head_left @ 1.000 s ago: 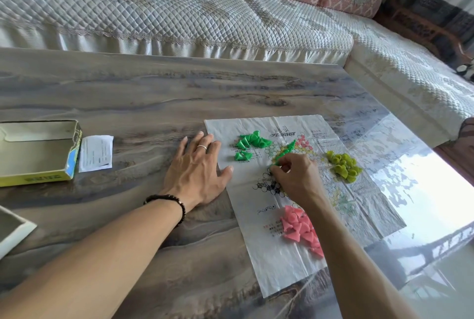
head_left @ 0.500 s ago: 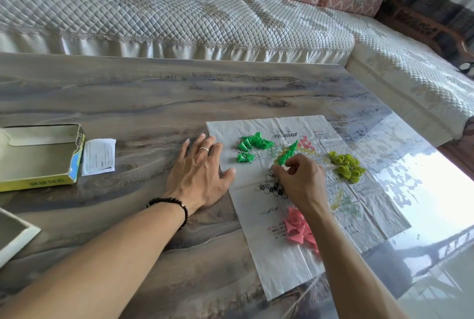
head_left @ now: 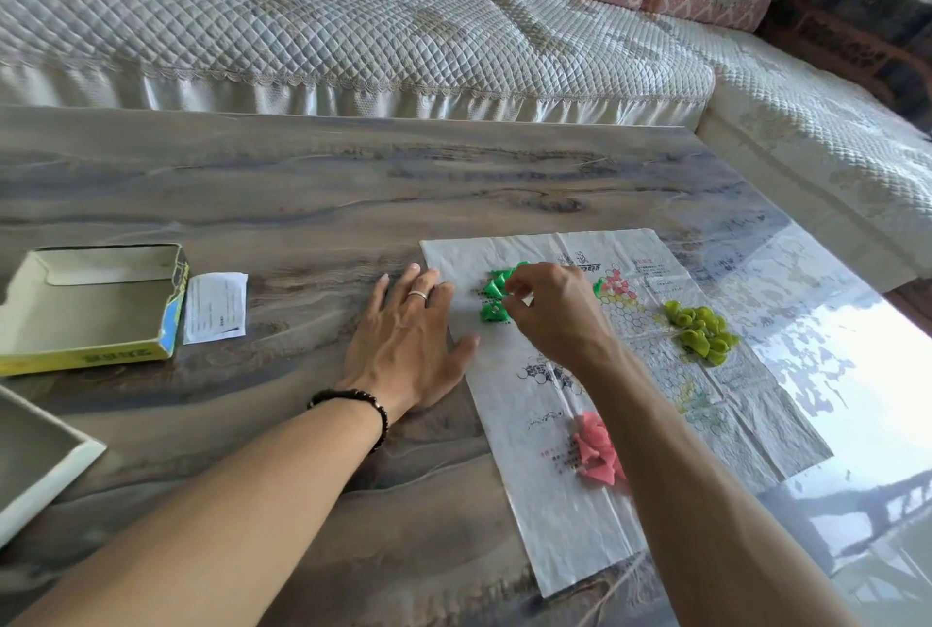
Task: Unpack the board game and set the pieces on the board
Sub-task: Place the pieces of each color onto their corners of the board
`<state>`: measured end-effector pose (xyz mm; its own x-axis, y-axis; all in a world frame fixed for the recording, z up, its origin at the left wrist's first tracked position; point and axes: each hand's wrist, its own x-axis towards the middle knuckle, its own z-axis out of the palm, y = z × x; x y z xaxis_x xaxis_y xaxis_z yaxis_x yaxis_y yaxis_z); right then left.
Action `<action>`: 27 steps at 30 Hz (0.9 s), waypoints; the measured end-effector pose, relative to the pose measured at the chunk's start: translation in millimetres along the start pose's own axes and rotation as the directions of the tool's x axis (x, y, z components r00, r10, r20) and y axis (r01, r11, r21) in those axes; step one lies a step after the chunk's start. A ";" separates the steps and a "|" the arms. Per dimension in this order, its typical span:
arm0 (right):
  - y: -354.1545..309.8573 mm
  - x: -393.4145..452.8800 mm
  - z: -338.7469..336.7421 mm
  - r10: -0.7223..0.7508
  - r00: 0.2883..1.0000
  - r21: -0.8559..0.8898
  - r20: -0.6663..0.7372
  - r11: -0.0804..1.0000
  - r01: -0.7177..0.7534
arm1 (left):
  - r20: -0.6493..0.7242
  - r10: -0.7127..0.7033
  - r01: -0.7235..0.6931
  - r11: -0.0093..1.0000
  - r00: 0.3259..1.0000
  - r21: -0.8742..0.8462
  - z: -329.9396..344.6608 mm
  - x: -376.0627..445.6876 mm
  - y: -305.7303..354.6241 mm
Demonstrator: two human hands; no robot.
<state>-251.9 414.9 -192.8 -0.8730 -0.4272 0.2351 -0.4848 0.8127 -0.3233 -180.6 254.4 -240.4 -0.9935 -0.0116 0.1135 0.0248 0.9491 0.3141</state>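
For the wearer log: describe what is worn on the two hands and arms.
Both forearms are bare, no sleeves in view. The left hand has a plain silver ring on one finger and a dark beaded bracelet at the wrist. The right hand shows no jewellery.

Table [head_left: 302,203]: glossy, wood-grain finish. Board [head_left: 555,515]: thin, creased sheet, slight sheen. Pieces [head_left: 491,286]: glossy plastic. Box [head_left: 91,354]: matt cardboard. Sofa [head_left: 302,21]: quilted cloth.
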 end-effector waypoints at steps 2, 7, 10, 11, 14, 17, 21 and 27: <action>-1.9 4.3 3.9 0.017 0.998 -0.008 0.055 1.000 -0.016 | 0.002 0.005 -0.005 1.000 1.000 0.000 0.4 0.2 -0.6; -5.3 8.8 6.2 0.055 0.985 -0.033 0.161 0.998 -0.051 | -0.003 0.008 -0.008 1.000 1.000 -0.014 -0.3 -0.4 -0.7; -7.6 8.5 0.1 0.040 0.976 -0.027 0.215 0.999 -0.035 | 0.002 0.005 -0.005 1.000 1.000 -0.011 -0.3 -0.9 -0.4; -7.8 8.1 -3.5 0.034 0.978 0.006 0.207 0.999 -0.036 | 0.000 0.005 -0.005 1.000 1.000 -0.014 -0.5 -1.0 -0.4; -2.5 10.2 -19.7 0.053 0.979 0.150 0.195 0.985 -0.083 | 0.000 0.006 -0.006 0.999 1.000 -0.035 -1.6 -0.8 0.1; 11.6 16.5 -38.3 0.085 0.987 0.202 0.137 0.973 -0.112 | 0.005 0.008 -0.008 0.999 1.000 -0.035 -2.2 -0.9 0.2; 32.3 23.4 -62.2 0.141 0.988 0.120 0.056 0.982 -0.147 | 0.003 0.003 -0.003 1.000 1.000 -0.016 -0.5 -1.7 -0.4; 53.9 25.0 -70.1 0.213 0.973 -0.055 0.093 0.976 -0.209 | -0.006 0.008 -0.008 1.000 1.000 -0.004 0.2 -0.6 -1.0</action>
<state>-296.2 475.8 -140.1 -0.9573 -0.2792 0.0750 -0.2884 0.9044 -0.3143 -180.0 253.5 -241.0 -0.9926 -0.0057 0.1214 0.0334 0.9477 0.3174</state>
